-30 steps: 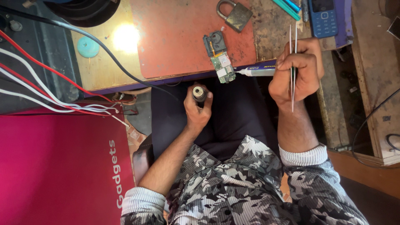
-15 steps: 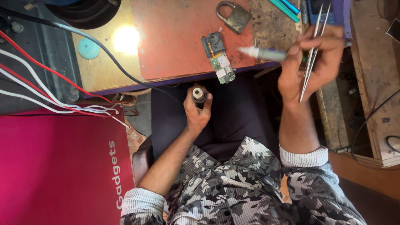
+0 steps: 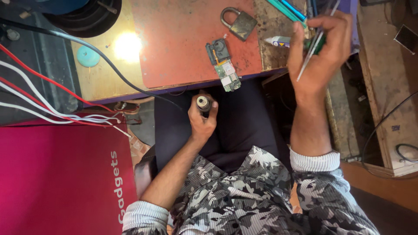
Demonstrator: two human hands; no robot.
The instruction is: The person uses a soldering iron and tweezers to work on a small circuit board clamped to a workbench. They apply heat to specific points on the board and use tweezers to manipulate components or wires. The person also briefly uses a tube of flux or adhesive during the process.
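Observation:
My left hand (image 3: 201,122) grips a dark cylindrical tool handle (image 3: 203,104) with a round metal end, held over my lap just below the bench edge. A black cable runs from it up across the bench. My right hand (image 3: 320,48) is raised over the bench's right side and holds thin metal tweezers (image 3: 314,48); a small white glue tube (image 3: 277,41) lies just left of its fingers, and I cannot tell if they touch it. A small green phone circuit board (image 3: 226,75) with a black part lies on the reddish mat (image 3: 183,39) at the bench edge.
A brass padlock (image 3: 238,22) lies on the mat's far side. Teal-handled tools (image 3: 285,9) lie at the back. A light blue round cap (image 3: 88,56) and a bright light reflection are on the left. Red and white wires (image 3: 52,109) cross above a magenta box (image 3: 61,178).
My right hand has lifted from the bench edge and moved up and to the right with the tweezers. The glue tube went up with it. My left hand has stayed put.

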